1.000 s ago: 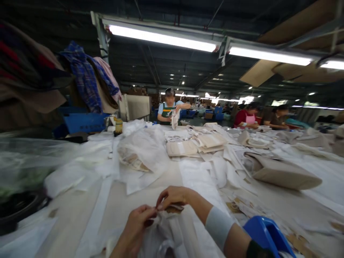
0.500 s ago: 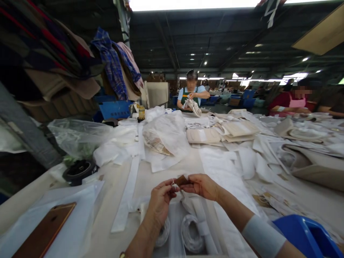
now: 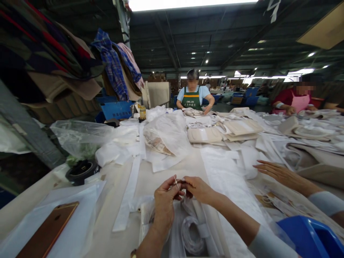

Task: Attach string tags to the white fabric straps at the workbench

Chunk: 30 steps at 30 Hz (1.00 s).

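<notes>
My left hand (image 3: 164, 204) and my right hand (image 3: 200, 189) meet low in the middle, both pinched on a thin white string (image 3: 176, 182) with a small dark piece between the fingertips. Below them lies a clear plastic bag (image 3: 188, 229) holding coiled white straps. A co-worker's hand (image 3: 279, 174) lies flat and open on white fabric pieces at the right.
A rose-gold phone (image 3: 48, 231) lies on plastic at the lower left, near a black round object (image 3: 82, 168). A blue bin (image 3: 309, 238) sits at the lower right. Beige pouches (image 3: 205, 135) and plastic bags (image 3: 166, 138) cover the table. Other people work at the far side.
The small brown piece between my fingertips is now mostly hidden and the string stands up. A co-worker's hand has come in from the right. The far person has lowered the item to the table.
</notes>
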Each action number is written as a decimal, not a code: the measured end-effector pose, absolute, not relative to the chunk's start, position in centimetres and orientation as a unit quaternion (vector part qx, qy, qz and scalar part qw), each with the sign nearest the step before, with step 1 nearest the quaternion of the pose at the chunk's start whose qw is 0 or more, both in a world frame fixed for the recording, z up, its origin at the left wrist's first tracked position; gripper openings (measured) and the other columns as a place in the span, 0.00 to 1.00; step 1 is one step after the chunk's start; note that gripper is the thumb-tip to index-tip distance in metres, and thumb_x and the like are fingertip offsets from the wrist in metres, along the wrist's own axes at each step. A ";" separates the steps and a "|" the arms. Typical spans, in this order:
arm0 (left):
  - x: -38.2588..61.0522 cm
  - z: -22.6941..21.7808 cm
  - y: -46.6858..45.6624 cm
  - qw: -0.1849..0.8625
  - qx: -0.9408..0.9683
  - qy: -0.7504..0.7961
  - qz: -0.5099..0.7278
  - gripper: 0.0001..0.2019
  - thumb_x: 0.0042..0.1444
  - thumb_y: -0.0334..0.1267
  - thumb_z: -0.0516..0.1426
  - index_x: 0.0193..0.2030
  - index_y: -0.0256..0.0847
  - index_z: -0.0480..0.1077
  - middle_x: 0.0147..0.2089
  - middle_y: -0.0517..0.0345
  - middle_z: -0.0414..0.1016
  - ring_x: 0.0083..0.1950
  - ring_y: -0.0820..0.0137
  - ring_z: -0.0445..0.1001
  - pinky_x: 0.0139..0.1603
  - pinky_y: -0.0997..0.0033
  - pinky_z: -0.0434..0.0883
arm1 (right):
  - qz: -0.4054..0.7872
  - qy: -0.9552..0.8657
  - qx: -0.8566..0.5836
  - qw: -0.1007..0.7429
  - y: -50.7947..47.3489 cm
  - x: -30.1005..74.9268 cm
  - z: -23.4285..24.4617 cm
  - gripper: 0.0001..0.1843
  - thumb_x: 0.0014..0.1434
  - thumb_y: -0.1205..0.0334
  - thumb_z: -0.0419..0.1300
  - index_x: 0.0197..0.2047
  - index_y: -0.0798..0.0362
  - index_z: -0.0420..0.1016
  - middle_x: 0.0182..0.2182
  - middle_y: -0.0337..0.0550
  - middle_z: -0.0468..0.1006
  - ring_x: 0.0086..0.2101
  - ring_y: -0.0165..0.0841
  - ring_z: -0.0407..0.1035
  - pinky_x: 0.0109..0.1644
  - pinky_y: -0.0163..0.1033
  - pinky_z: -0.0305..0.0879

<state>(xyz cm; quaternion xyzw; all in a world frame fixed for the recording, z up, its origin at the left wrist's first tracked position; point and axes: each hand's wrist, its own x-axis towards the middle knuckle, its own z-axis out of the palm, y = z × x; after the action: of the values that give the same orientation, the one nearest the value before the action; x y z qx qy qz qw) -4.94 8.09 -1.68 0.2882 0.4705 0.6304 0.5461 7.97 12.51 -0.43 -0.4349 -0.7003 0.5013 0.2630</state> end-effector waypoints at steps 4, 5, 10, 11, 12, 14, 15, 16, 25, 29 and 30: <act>-5.1 -2.0 8.3 0.470 0.395 0.524 0.590 0.17 0.41 0.44 0.61 0.36 0.33 0.74 0.22 0.57 0.73 0.20 0.72 0.70 0.21 0.75 0.66 | 0.433 -0.734 -0.448 0.270 12.1 7.8 0.1 0.05 0.51 0.68 0.57 0.25 0.53 0.66 0.23 0.36 0.67 0.26 0.29 0.62 0.34 0.36 0.58; -5.2 -2.0 8.4 0.459 0.410 0.531 0.582 0.14 0.42 0.43 0.60 0.32 0.34 0.74 0.22 0.58 0.72 0.20 0.73 0.69 0.22 0.75 0.66 | 0.424 -0.735 -0.451 0.276 12.0 7.8 0.1 0.04 0.49 0.68 0.59 0.27 0.53 0.67 0.25 0.37 0.68 0.28 0.30 0.62 0.36 0.37 0.58; -5.8 -2.1 9.0 0.389 0.473 0.555 0.563 0.05 0.43 0.38 0.58 0.24 0.39 0.72 0.24 0.59 0.73 0.26 0.71 0.70 0.26 0.75 0.66 | 0.475 -0.706 -0.435 0.294 12.0 8.2 -0.6 0.21 0.42 0.55 0.66 0.39 0.53 0.68 0.34 0.40 0.71 0.29 0.30 0.65 0.33 0.36 0.59; -5.9 -2.1 9.0 0.376 0.485 0.557 0.559 0.05 0.44 0.38 0.58 0.24 0.39 0.72 0.25 0.59 0.73 0.26 0.71 0.70 0.27 0.75 0.67 | 0.497 -0.692 -0.430 0.298 12.1 8.3 -1.0 0.23 0.45 0.50 0.63 0.42 0.53 0.67 0.35 0.41 0.71 0.28 0.29 0.66 0.30 0.35 0.59; -6.0 -2.2 8.9 0.366 0.495 0.558 0.556 0.06 0.45 0.39 0.57 0.24 0.40 0.72 0.25 0.59 0.72 0.26 0.71 0.71 0.27 0.75 0.67 | 0.516 -0.675 -0.429 0.307 12.2 8.5 -1.3 0.24 0.49 0.46 0.59 0.44 0.53 0.65 0.36 0.42 0.71 0.26 0.29 0.66 0.28 0.35 0.59; -6.2 -2.3 8.5 0.344 0.513 0.558 0.555 0.07 0.46 0.40 0.56 0.24 0.40 0.71 0.25 0.59 0.72 0.26 0.70 0.71 0.28 0.73 0.67 | 0.534 -0.637 -0.442 0.336 12.3 8.8 -2.1 0.25 0.55 0.42 0.49 0.47 0.54 0.64 0.38 0.44 0.71 0.26 0.28 0.66 0.27 0.35 0.58; -6.3 -2.3 8.2 0.330 0.521 0.557 0.556 0.08 0.47 0.41 0.56 0.24 0.40 0.71 0.25 0.59 0.71 0.27 0.70 0.71 0.29 0.72 0.68 | 0.537 -0.620 -0.452 0.351 12.4 9.1 -2.5 0.25 0.55 0.43 0.48 0.46 0.54 0.64 0.38 0.45 0.71 0.26 0.28 0.67 0.28 0.35 0.59; -6.4 -2.3 7.9 0.315 0.528 0.556 0.559 0.09 0.48 0.41 0.55 0.25 0.40 0.71 0.25 0.59 0.71 0.27 0.70 0.71 0.30 0.72 0.68 | 0.538 -0.605 -0.461 0.363 12.5 9.3 -2.9 0.23 0.54 0.45 0.49 0.44 0.55 0.65 0.37 0.45 0.71 0.27 0.29 0.67 0.30 0.36 0.60; -6.0 3.0 6.2 -0.019 0.705 0.407 0.581 0.05 0.59 0.31 0.54 0.32 0.40 0.68 0.30 0.62 0.71 0.33 0.75 0.71 0.35 0.80 0.68 | 0.554 -0.599 -0.409 0.409 11.8 10.2 -1.3 0.17 0.37 0.61 0.65 0.35 0.51 0.77 0.29 0.36 0.72 0.31 0.30 0.63 0.37 0.37 0.59; -5.5 2.6 7.8 0.059 0.747 0.407 0.523 0.08 0.57 0.28 0.54 0.43 0.40 0.67 0.43 0.53 0.73 0.39 0.72 0.73 0.40 0.74 0.71 | 0.558 -0.600 -0.399 0.412 11.7 9.2 -0.8 0.16 0.39 0.48 0.67 0.22 0.53 0.76 0.19 0.35 0.69 0.25 0.29 0.61 0.32 0.37 0.59; -5.5 2.0 8.4 0.095 0.737 0.456 0.490 0.16 0.55 0.27 0.55 0.50 0.39 0.64 0.52 0.47 0.69 0.44 0.70 0.73 0.44 0.70 0.72 | 0.554 -0.591 -0.407 0.422 11.8 9.0 -0.9 0.19 0.40 0.44 0.66 0.20 0.54 0.75 0.19 0.36 0.69 0.24 0.29 0.61 0.31 0.37 0.59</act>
<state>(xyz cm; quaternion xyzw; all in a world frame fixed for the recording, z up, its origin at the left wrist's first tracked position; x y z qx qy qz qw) -5.45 8.38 2.05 0.7369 0.4556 0.4902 0.0953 9.03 11.77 -0.87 -0.4073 -0.5907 0.5543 0.4217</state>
